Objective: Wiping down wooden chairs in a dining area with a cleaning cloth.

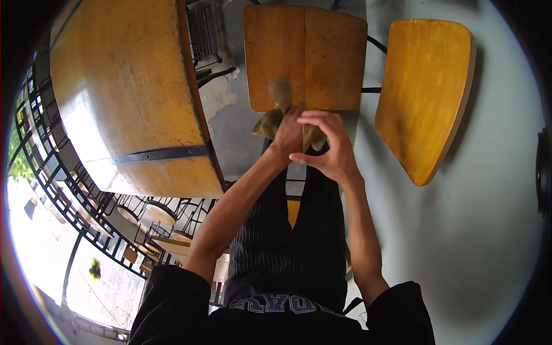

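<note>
A greenish-brown cloth [268,122] is bunched around my left hand [290,131], in front of my knees, and one end of it sticks up blurred over the near edge of a wooden chair seat [276,51]. My left hand grips the cloth, though its fingers are partly hidden. Close on the right, my right hand [332,144] curves with thumb and fingers apart. Folds of cloth show behind it, and its fingertips overlap the left hand in view; whether they touch the cloth I cannot tell.
A worn wooden table [142,108] with a black metal strip [161,154] stands at the left. A wooden chair backrest [424,95] is at the right, beside a pale wall [483,224]. Stools [161,213] and a black metal railing [77,226] lie at lower left.
</note>
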A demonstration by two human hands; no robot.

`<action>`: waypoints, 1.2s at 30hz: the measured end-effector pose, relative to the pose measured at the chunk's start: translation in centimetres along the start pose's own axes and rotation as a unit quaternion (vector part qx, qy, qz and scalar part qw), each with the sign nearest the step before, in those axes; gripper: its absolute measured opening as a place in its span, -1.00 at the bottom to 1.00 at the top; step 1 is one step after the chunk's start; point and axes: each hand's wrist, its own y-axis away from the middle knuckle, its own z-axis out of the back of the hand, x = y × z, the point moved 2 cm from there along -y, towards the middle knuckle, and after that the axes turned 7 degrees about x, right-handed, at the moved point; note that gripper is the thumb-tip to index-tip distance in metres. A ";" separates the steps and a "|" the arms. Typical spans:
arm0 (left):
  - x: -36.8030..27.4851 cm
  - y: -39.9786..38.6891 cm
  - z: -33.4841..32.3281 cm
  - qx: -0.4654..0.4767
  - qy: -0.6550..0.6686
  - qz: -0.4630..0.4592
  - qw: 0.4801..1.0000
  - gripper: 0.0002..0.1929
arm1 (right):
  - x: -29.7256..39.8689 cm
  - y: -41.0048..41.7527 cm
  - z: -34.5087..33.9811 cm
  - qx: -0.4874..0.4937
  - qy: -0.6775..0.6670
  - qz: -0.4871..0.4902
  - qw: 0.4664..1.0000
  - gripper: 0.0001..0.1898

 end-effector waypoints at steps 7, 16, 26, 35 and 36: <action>-5.7 -0.6 3.9 0.035 -0.228 -0.056 0.971 -0.64 | -0.3 0.3 3.1 -0.030 -0.045 -0.057 0.997 -0.27; -7.3 1.5 7.6 -0.028 -0.006 0.030 0.999 -0.64 | -3.1 2.8 3.3 -0.140 -0.021 -0.151 0.978 -0.59; -9.9 5.7 7.4 -0.029 -0.045 0.143 0.988 -0.63 | -5.3 4.6 2.8 0.100 0.098 -0.154 0.978 -0.74; 3.2 -1.8 7.3 -0.142 0.018 0.214 0.966 -0.67 | -12.0 -6.3 4.5 -0.226 0.015 -0.077 0.971 -0.82; 5.4 -4.1 8.0 -0.197 -0.010 0.193 0.961 -0.67 | -13.0 -9.4 4.9 -0.256 0.045 -0.083 0.962 -0.79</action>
